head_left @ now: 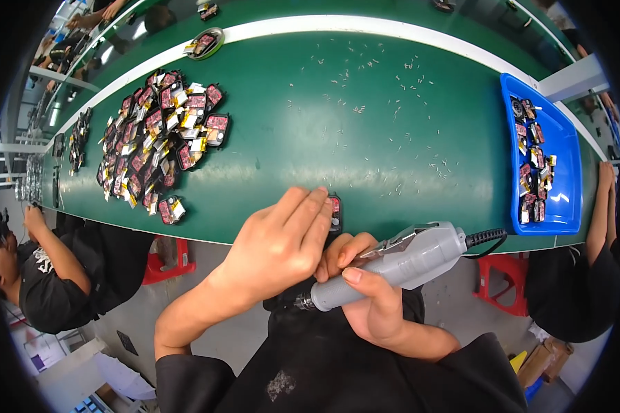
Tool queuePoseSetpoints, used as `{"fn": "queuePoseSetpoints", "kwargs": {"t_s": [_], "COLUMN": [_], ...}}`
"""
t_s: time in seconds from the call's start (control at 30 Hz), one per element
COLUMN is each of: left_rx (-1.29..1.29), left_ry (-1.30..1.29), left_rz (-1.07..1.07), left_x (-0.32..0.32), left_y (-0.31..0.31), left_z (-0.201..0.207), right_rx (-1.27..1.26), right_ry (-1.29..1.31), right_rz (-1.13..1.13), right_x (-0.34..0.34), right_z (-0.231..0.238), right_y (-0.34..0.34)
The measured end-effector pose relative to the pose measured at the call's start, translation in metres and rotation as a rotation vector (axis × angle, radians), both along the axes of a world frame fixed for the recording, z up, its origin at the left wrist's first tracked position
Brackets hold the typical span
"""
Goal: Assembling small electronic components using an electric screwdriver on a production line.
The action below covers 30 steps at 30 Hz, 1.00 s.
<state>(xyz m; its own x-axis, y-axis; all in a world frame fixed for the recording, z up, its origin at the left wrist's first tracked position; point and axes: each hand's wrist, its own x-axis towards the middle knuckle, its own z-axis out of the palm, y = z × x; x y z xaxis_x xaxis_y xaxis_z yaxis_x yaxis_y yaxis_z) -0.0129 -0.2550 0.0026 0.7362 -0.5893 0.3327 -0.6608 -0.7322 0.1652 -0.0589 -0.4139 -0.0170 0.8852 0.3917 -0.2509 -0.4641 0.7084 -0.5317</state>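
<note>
My right hand (372,303) grips a grey electric screwdriver (399,265), held sideways over my lap near the table's front edge. Its bit end points left, and a black coiled cord runs from its right end. My left hand (279,237) bends over a small black housing with a red circuit board (335,213) at the front of the green table. The left fingers are pressed together along that housing's left side and cover part of it. Whatever sits under those fingertips is hidden. The fingertips of my right hand are close to the housing's near end.
Many similar housings with white and yellow parts lie in a heap (158,131) at left. Tiny metallic pieces (399,110) are scattered over the green table (269,144). A blue tray (565,172) with several units stands at right; a round dish (205,44) sits far left. People work on both sides.
</note>
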Motion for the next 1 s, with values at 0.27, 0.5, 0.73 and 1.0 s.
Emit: {"fn": "queuePoseSetpoints", "kwargs": {"t_s": [0.27,0.5,0.73,1.0], "left_rx": [0.119,0.013,0.062,0.061], "left_ry": [-0.134,0.084,0.074,-0.073], "left_rz": [-0.013,0.048,0.043,0.043], "left_x": [-0.006,-0.013,-0.019,-0.019], "left_y": [-0.005,-0.001,-0.003,-0.004], "left_z": [-0.004,-0.005,-0.003,-0.014], "right_rx": [0.055,0.057,-0.129,-0.147], "right_ry": [0.03,-0.153,-0.586,-0.706], "right_rz": [0.015,0.083,-0.004,0.024], "right_x": [0.0,0.027,0.09,0.115], "right_z": [0.0,0.01,0.046,0.035], "right_y": [-0.006,-0.027,-0.05,-0.035]}}
